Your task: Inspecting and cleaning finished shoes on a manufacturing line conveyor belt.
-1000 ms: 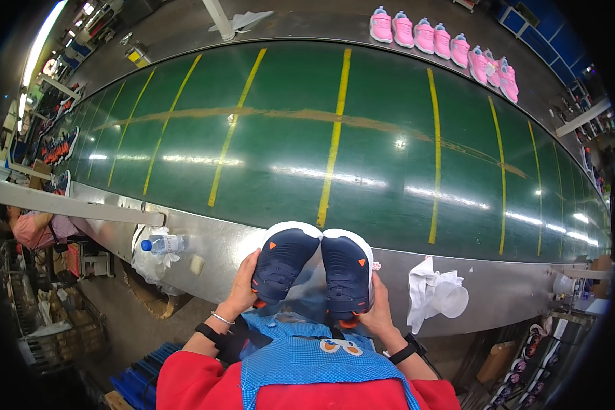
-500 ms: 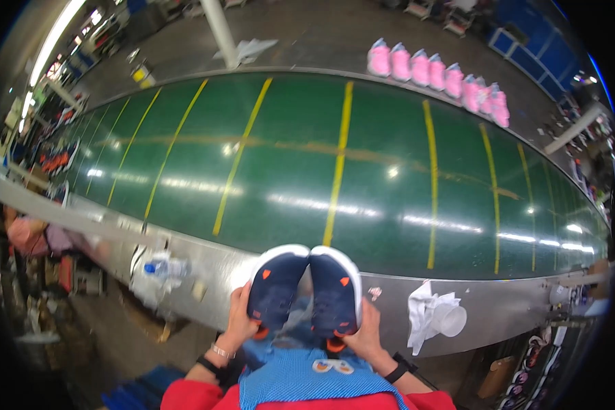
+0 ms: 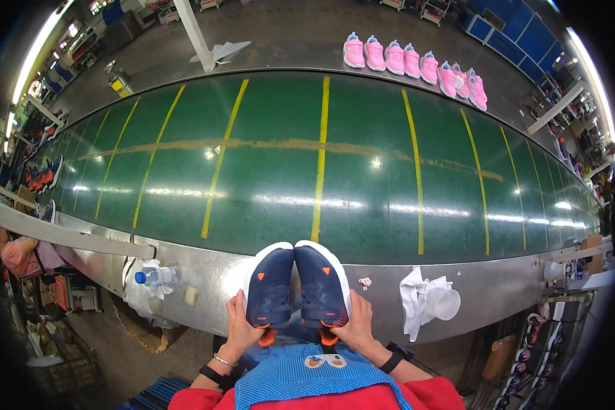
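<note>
Two navy sneakers with white soles and orange heel linings are held side by side over the near metal ledge, toes pointing away from me. My left hand grips the left sneaker at its outer heel side. On the other side, my right hand has the right sneaker by its outer heel side. The toes touch or nearly touch each other at the belt's near edge. Both sets of fingers are partly hidden behind the shoes.
A green conveyor belt with yellow cross lines runs beyond the metal ledge. Pink sneakers line its far edge. On the ledge lie a plastic bottle at left, a white cloth and a white cup at right.
The view has shifted and sharpened, so the belt and pink sneakers sit further left in it. Both hands still hold the navy sneakers, which show slightly more upright in view.
</note>
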`<state>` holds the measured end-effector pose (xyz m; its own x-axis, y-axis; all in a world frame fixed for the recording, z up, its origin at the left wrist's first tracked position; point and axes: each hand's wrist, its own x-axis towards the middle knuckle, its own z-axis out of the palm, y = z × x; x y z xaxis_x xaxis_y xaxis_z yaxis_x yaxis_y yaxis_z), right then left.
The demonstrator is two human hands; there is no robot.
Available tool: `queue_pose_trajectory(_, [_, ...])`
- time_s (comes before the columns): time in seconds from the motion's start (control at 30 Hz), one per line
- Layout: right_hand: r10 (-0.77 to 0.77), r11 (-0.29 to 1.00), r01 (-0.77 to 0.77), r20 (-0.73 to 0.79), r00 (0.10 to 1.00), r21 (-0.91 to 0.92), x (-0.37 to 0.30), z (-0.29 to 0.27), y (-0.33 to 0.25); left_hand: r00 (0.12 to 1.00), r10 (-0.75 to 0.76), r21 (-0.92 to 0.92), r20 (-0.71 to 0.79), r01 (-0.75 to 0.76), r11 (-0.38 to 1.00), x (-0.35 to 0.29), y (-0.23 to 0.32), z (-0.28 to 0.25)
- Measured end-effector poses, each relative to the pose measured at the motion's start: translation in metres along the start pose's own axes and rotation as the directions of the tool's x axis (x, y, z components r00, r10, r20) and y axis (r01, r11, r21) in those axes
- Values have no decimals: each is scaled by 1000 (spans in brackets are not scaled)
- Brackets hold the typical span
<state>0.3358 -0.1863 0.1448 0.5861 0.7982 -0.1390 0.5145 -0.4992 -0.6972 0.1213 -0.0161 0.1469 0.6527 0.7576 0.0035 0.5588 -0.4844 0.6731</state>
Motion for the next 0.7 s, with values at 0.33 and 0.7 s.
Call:
queue_pose_trajectory(0.33, [-32,990,54,162,986,-130,7,8,-5,957,-219,210,191,178,961,-5,5,12])
queue_pose_trajectory(0.7, [-119,992,124,227,966,-8,5,28,36,984,-79,63,161,69,996,-14,-30,18])
